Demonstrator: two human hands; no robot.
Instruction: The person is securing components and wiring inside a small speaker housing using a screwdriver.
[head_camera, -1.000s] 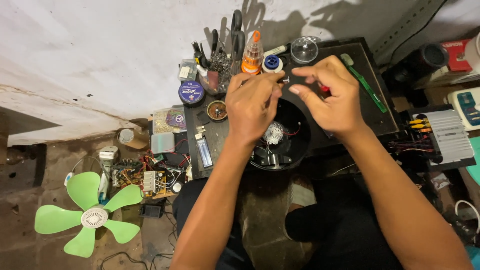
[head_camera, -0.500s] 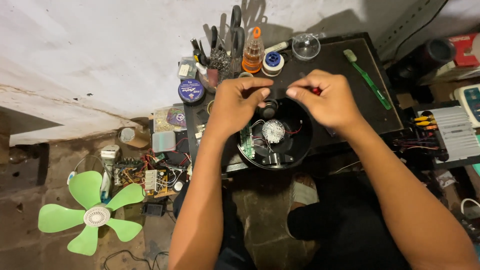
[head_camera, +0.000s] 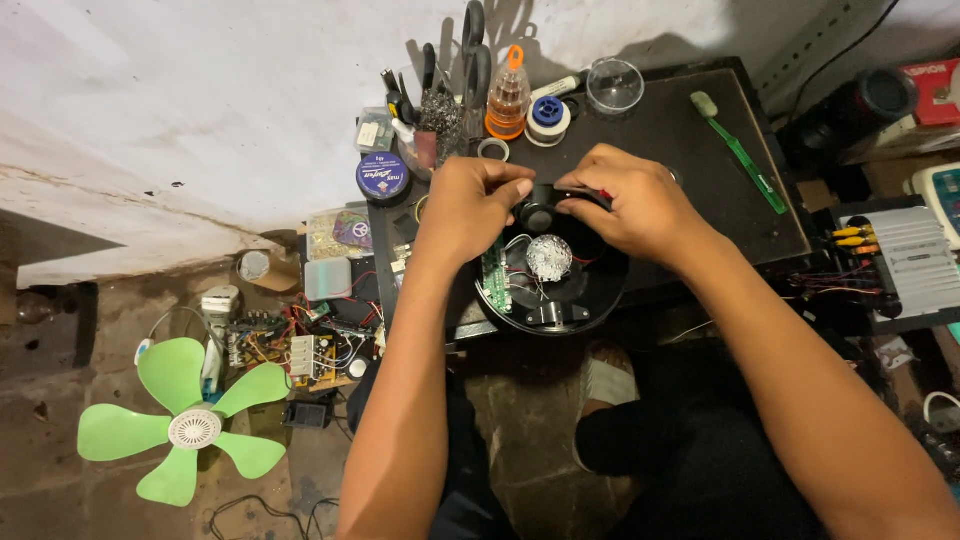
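Head view looks straight down on both hands meeting over a round black fan housing (head_camera: 556, 305) that sits at the near edge of a dark counter (head_camera: 700, 150). Left hand (head_camera: 470, 205) and right hand (head_camera: 630, 205) pinch a small black motor part (head_camera: 540, 213) between their fingertips, just above the housing's open middle, where a silvery disc (head_camera: 549, 257) and a green circuit board (head_camera: 495, 280) show. A bit of red peeks out at the right hand's fingertips; what it belongs to cannot be told. Beyond the left hand stands a round dark-blue tin with a pale label on its lid (head_camera: 381, 177), and next to it a cluster of pliers and scissors (head_camera: 450, 80) stands upright. Beyond both hands are an orange-capped clear bottle (head_camera: 508, 100), a white spool with a blue centre (head_camera: 547, 118) and a clear round lid (head_camera: 614, 86). A green toothbrush (head_camera: 745, 155) lies on the counter beyond the right hand. Well to the right hand's outer side sits a grey ribbed box with yellow and orange plugs (head_camera: 890, 255), and a red package (head_camera: 935, 90) shows at the far corner. Down on the floor, outward of the left forearm, lie a tangle of wired circuit boards (head_camera: 295, 345) and a green five-bladed fan propeller with a white hub (head_camera: 185, 425).
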